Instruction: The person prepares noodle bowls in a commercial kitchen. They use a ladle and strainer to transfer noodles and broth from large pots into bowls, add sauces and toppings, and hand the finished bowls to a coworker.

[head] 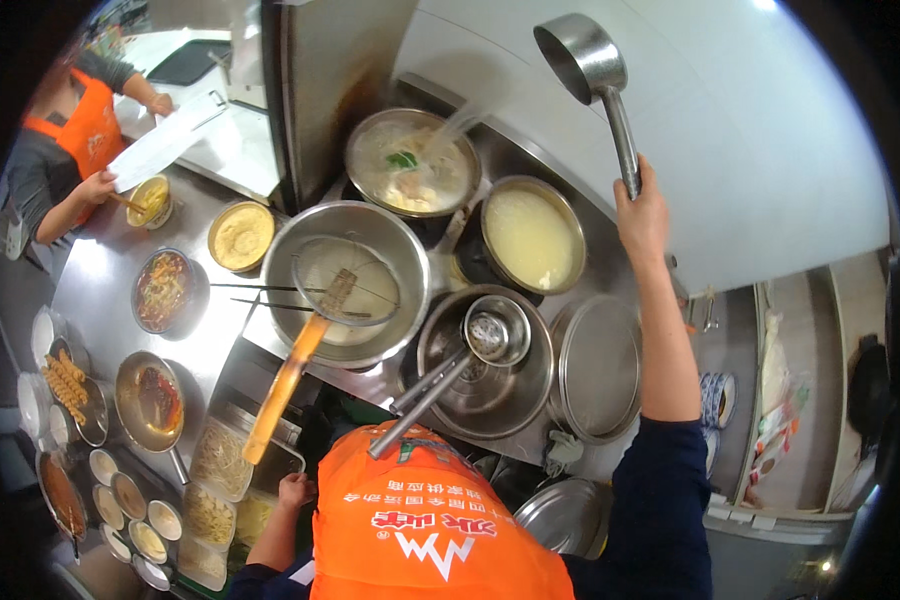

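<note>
My right hand point(642, 225) is raised and grips the handle of a deep metal ladle point(618, 67), its bowl high over the back of the stove. By my apron, low on the left, my left hand point(297, 489) is beside the ingredient trays. Its fingers are partly curled, and whether it holds anything is unclear. Before me a pot of soup point(397, 169) has pale pieces and green leaf in it. Beside it stands a pot of pale yellow broth point(529, 232). A wire strainer with a wooden handle point(289, 386) rests across a wide steel pot point(274, 300).
Metal ladles point(497, 330) lean in an empty-looking pot point(435, 397). A round lid point(600, 367) stands at its right. Left are a noodle bowl point(163, 289), a yellow-filled bowl point(241, 236), a saucepan point(146, 397), and seasoning cups point(148, 541). A co-worker point(94, 135) holds a paper.
</note>
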`<move>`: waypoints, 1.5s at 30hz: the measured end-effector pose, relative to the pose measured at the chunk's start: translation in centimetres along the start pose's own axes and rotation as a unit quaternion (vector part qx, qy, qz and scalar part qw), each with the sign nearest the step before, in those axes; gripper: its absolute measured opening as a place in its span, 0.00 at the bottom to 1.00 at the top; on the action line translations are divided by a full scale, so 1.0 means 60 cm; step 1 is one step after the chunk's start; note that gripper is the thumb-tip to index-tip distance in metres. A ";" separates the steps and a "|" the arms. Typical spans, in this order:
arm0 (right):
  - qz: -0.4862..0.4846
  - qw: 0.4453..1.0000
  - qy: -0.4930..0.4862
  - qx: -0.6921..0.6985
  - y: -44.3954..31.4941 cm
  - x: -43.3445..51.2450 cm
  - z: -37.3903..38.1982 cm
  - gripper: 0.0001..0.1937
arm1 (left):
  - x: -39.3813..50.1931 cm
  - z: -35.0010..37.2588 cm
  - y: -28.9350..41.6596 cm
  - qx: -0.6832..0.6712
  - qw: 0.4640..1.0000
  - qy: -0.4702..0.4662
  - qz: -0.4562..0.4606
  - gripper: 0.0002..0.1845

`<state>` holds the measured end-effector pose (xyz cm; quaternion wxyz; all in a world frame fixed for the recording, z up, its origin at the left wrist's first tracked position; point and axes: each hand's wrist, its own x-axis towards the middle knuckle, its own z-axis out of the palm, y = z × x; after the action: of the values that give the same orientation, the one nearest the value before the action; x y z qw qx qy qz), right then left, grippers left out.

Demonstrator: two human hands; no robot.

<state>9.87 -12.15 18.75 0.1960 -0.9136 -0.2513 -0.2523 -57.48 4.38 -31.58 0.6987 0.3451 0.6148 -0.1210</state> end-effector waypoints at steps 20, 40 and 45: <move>0.403 0.867 -0.244 -0.162 0.656 -0.707 0.000 0.25 | -0.061 -0.024 -0.139 0.054 0.987 -0.022 0.148 0.12; 0.703 0.223 0.056 0.673 0.586 -0.745 -0.172 0.07 | -0.118 0.017 -0.076 0.368 0.898 0.033 0.238 0.13; 0.629 0.268 0.028 0.730 0.465 -0.648 -0.235 0.12 | -0.081 0.031 0.002 0.333 0.911 0.009 0.241 0.12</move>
<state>-8.67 -55.24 1.76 0.8847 -0.2526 0.3285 0.2137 -57.03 2.07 -26.91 0.5455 0.6967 0.4431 -0.1440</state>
